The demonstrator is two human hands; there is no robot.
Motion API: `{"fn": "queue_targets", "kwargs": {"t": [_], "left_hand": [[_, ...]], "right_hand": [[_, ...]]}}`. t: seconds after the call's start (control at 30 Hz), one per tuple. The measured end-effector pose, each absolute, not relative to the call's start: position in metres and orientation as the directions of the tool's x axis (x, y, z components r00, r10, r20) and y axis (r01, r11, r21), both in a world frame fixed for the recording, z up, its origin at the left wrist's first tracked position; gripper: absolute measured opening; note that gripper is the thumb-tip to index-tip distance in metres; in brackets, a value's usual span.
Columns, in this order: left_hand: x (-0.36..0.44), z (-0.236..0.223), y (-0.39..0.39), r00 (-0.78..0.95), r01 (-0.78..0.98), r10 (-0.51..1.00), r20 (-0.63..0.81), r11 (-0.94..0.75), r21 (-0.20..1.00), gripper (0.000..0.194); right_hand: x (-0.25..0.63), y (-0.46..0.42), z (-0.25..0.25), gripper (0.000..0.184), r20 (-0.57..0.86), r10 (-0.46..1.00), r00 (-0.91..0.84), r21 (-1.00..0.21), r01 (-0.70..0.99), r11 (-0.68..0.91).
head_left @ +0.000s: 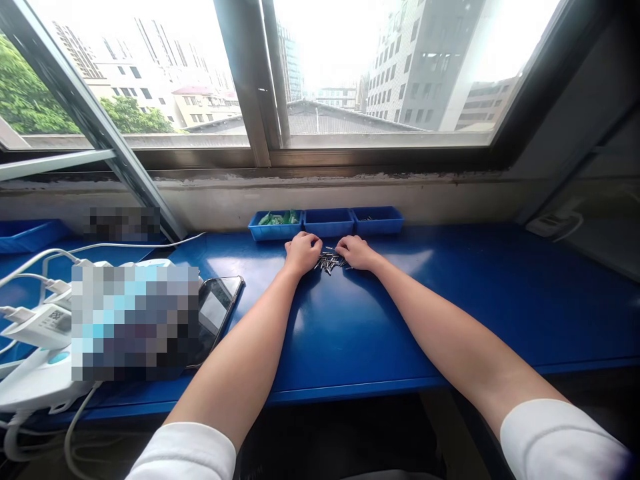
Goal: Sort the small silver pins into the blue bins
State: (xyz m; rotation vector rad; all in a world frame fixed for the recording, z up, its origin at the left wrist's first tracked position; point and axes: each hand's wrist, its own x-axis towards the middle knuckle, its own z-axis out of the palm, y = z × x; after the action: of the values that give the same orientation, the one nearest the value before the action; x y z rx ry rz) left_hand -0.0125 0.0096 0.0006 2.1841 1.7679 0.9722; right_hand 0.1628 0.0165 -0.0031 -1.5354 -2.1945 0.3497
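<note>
A loose pile of small, thin metal pins (327, 262), possibly screws or bits, lies on the blue table between my hands. At its left edge is my left hand (303, 254), fingers curled and thumb drawn to the fingertips; whatever is between them is too small to make out. My right hand (358, 253) rests on the pile's right side with its fingers pinched together, their tips among the pins. Just behind stand three blue bins: the left bin (277, 233) holds green plastic bags, the middle bin (329, 230) shows no contents, and the right bin (379, 227) holds a few small dark pieces.
A phone (220, 307) lies on the blue table (480, 293) left of my forearm. Beside it are a white power strip (35, 383) with chargers and cables, and a blurred-out patch. A metal frame leg (145, 180) and a window sill are behind.
</note>
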Motion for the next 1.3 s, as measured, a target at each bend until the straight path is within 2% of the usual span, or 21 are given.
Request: {"fn": "queue_targets", "kwargs": {"t": [0.17, 0.27, 0.4, 0.53, 0.6, 0.7, 0.83, 1.07, 1.3], "left_hand": [[-0.009, 0.003, 0.006, 0.223, 0.754, 0.874, 0.433, -0.435, 0.491, 0.02], [-0.009, 0.003, 0.007, 0.23, 0.763, 0.869, 0.438, -0.44, 0.473, 0.021], [-0.009, 0.006, 0.006, 0.214, 0.736, 0.862, 0.461, -0.452, 0.505, 0.026], [-0.008, 0.008, 0.001, 0.271, 0.695, 0.832, 0.484, -0.517, 0.5, 0.02], [-0.007, 0.009, 0.001, 0.293, 0.708, 0.832, 0.472, -0.52, 0.478, 0.019], [-0.007, 0.007, 0.004, 0.273, 0.749, 0.842, 0.465, -0.49, 0.447, 0.022], [-0.01, 0.005, 0.008, 0.234, 0.772, 0.845, 0.48, -0.462, 0.437, 0.023], [-0.01, 0.002, 0.006, 0.242, 0.767, 0.852, 0.463, -0.461, 0.447, 0.016], [-0.01, 0.003, 0.006, 0.217, 0.788, 0.862, 0.458, -0.432, 0.438, 0.018]], "right_hand": [[0.161, 0.013, -0.004, 0.028, 0.305, 0.896, -0.324, -0.37, 0.826, 0.425], [0.16, 0.013, -0.003, 0.035, 0.367, 0.874, -0.319, -0.337, 0.83, 0.445], [0.161, 0.014, -0.001, 0.045, 0.46, 0.849, -0.26, -0.315, 0.846, 0.43], [0.161, 0.015, 0.001, 0.053, 0.505, 0.834, -0.22, -0.321, 0.85, 0.419], [0.161, 0.015, 0.001, 0.057, 0.513, 0.833, -0.205, -0.362, 0.829, 0.427], [0.161, 0.012, 0.002, 0.057, 0.49, 0.851, -0.191, -0.5, 0.738, 0.454], [0.163, 0.01, 0.003, 0.038, 0.446, 0.877, -0.181, -0.665, 0.588, 0.46], [0.167, 0.012, 0.003, 0.021, 0.445, 0.883, -0.148, -0.739, 0.497, 0.455], [0.171, 0.01, 0.004, 0.02, 0.383, 0.905, -0.187, -0.885, 0.206, 0.417]]}}
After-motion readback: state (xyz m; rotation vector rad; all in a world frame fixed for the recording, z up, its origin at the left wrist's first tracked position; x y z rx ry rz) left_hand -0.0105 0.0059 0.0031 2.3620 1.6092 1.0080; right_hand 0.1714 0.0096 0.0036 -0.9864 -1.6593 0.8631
